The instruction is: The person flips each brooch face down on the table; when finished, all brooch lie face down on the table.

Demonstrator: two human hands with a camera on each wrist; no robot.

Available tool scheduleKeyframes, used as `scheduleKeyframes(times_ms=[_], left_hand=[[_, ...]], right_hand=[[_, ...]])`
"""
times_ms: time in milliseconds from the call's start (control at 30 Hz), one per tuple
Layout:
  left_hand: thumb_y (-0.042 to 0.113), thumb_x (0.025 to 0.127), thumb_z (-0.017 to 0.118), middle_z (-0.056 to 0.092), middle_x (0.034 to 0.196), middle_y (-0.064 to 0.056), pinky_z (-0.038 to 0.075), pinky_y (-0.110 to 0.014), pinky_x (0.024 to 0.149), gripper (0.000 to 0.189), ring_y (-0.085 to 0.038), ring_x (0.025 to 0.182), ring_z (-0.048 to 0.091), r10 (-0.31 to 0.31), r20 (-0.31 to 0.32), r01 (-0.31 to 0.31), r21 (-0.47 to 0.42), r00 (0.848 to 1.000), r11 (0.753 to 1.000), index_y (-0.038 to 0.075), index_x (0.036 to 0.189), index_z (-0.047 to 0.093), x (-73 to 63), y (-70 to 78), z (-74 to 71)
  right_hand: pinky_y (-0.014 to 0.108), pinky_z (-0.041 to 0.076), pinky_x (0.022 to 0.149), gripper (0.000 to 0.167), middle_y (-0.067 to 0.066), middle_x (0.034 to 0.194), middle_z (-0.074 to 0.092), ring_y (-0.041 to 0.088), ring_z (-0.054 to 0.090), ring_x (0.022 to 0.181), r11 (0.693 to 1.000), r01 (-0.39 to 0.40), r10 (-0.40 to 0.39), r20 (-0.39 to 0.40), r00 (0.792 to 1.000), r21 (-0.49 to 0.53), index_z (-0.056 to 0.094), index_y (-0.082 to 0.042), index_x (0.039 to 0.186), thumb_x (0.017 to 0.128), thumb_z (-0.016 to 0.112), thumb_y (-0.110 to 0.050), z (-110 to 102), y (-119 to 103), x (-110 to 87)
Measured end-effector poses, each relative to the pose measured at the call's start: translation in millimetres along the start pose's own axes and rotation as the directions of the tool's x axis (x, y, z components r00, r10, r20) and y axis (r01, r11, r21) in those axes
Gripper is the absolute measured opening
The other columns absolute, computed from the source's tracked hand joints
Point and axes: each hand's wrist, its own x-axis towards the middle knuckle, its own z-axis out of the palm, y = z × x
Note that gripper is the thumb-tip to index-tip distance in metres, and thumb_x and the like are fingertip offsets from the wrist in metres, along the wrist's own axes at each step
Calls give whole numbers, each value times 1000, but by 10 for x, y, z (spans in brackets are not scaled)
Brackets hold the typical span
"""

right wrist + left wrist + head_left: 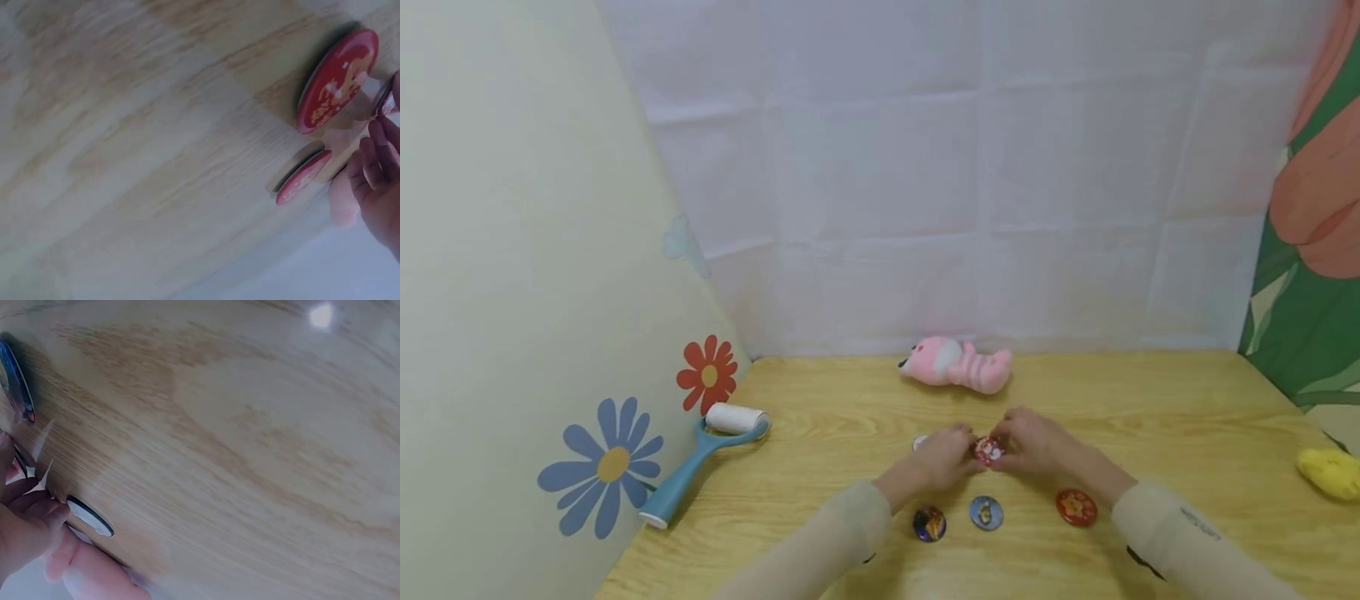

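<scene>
Between my two hands is a round pin badge [988, 451] with a red and white picture, raised at a tilt over the table. My left hand [936, 460] pinches its left edge, and the fingers of my right hand [1039, 445] pinch the right edge. Close beside the left fingers lies a white badge [89, 515], mostly covered by that hand in the head view. Nearer to me are a dark badge [929, 524], a blue badge [987, 512] and a red badge [1077, 507]. A smaller red badge [304, 177] shows by the right hand in the right wrist view.
A pink plush toy [958, 365] lies at the back of the wooden table [820, 475], before a white cloth [880, 167]. On the left, a blue-handled lint roller [703, 458] rests against the wall. Something yellow and soft [1330, 473] sits at the right edge.
</scene>
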Motion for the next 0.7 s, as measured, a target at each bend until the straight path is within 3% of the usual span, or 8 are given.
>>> scheduleKeyframes(times_ms=[200, 433, 600, 700], left_hand=[[31, 89, 72, 54, 88, 3, 51, -23, 72, 25, -11, 77, 57, -18, -22, 17, -40, 1000, 999, 8, 95, 66, 23, 16, 17], [29, 86, 75, 58, 90, 1, 50, -23, 73, 26, -11, 78, 58, -20, -56, 16, -67, 998, 998, 7, 96, 64, 41, 26, 19], [29, 86, 75, 61, 92, -1, 51, -24, 74, 31, -12, 81, 60, -42, -59, 34, -130, 997, 991, 6, 103, 62, 46, 33, -14], [25, 88, 73, 64, 89, 0, 51, -21, 72, 26, -9, 79, 61, -9, -85, -5, -162, 996, 987, 7, 103, 62, 82, 33, -97]], right_hand=[[35, 50, 73, 26, 4, 92, 51, 18, 49, 83, 967, 151, -163, -45, 986, -205, 62, -5, 97, 89, 69, -28, 46, -22, -25], [38, 48, 79, 27, 8, 94, 49, 22, 48, 86, 932, 193, -227, -79, 971, -307, 58, 2, 101, 93, 64, -23, 134, -15, -31], [39, 49, 80, 27, 8, 94, 52, 21, 50, 86, 946, 169, -214, -142, 966, -277, 57, 2, 102, 91, 65, -20, 115, -18, -36], [42, 50, 83, 32, 10, 96, 55, 24, 54, 90, 966, 144, -181, -161, 970, -214, 57, 3, 105, 91, 66, -23, 14, -23, -13]])
